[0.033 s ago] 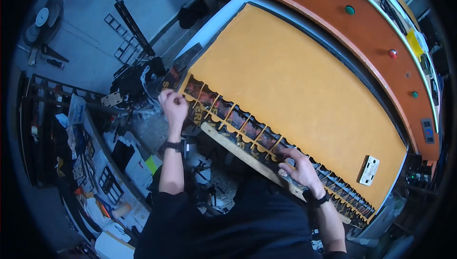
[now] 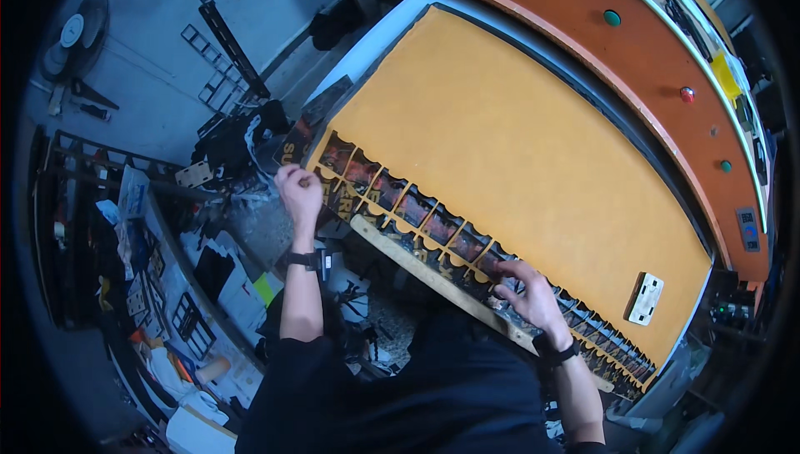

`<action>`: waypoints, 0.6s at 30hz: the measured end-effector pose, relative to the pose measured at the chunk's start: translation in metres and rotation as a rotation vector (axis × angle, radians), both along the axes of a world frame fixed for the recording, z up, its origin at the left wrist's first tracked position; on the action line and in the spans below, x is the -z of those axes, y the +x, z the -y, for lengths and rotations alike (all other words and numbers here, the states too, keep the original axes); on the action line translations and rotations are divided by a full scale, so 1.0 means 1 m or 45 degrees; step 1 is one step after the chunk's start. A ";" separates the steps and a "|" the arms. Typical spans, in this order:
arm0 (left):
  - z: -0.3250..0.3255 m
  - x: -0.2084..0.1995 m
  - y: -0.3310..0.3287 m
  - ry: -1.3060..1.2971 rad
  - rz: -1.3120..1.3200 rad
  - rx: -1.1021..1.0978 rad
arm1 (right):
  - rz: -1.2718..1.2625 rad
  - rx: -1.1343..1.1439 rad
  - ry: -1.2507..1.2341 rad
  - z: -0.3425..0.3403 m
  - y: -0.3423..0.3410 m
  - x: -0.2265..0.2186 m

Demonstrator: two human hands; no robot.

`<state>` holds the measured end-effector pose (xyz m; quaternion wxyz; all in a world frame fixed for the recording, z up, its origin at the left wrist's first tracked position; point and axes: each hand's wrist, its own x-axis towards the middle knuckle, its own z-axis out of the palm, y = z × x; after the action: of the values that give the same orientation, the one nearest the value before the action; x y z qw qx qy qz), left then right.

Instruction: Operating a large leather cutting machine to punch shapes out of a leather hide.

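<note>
A large orange sheet (image 2: 517, 145) lies on a dark board. Along its near edge runs a row of cut-out openings with thin orange webs (image 2: 396, 219) between them, over a dark printed surface. My left hand (image 2: 300, 193) is at the left end of this row, fingers curled together; whatever they pinch is hidden. My right hand (image 2: 531, 294) is over the row farther right, thumb and forefinger apart, fingertips close to the webs. A pale slotted rectangular block (image 2: 646, 298) rests on the sheet's right part. A long wooden strip (image 2: 442, 277) lies along the near edge.
Beyond the sheet stands an orange-brown machine beam (image 2: 575, 16) with a green button (image 2: 612, 18) and a red button (image 2: 687, 95). At left is a cluttered side table (image 2: 208, 321) with papers and black frames. A fan (image 2: 73, 30) stands far left.
My left hand has shifted slightly left and down, toward me. My right hand has barely moved, and the orange sheet lies as before.
</note>
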<state>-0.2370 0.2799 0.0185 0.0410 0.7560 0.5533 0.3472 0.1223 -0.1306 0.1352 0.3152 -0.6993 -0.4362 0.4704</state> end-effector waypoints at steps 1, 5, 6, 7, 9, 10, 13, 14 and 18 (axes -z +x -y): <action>0.000 0.005 -0.008 -0.061 0.023 -0.150 | 0.119 0.060 -0.045 0.008 0.006 0.001; -0.039 -0.018 0.036 -0.031 0.343 -0.131 | 0.266 0.386 -0.126 0.038 0.028 0.015; -0.056 -0.030 0.045 0.096 0.327 -0.104 | 0.313 0.379 -0.111 0.036 0.031 0.015; -0.082 -0.036 0.041 0.137 0.352 -0.054 | 0.299 0.353 -0.097 0.033 0.034 0.016; -0.117 -0.047 0.074 -0.316 0.512 0.134 | 0.250 0.421 -0.074 0.031 0.038 0.021; -0.131 -0.049 0.095 -0.507 0.437 0.215 | 0.285 0.403 -0.061 0.030 0.040 0.019; -0.151 -0.054 0.142 -1.112 -0.271 0.109 | 0.295 0.415 -0.013 0.030 0.042 0.020; -0.160 -0.053 0.138 -1.103 -0.275 0.101 | 0.287 0.412 -0.003 0.030 0.041 0.019; -0.174 -0.054 0.139 -1.360 0.019 0.483 | 0.251 0.468 -0.025 0.037 0.037 0.017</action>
<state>-0.0981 0.4537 0.0724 0.4834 0.7141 0.5062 0.0110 0.1596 -0.1680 0.1180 0.3446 -0.8130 -0.3253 0.3384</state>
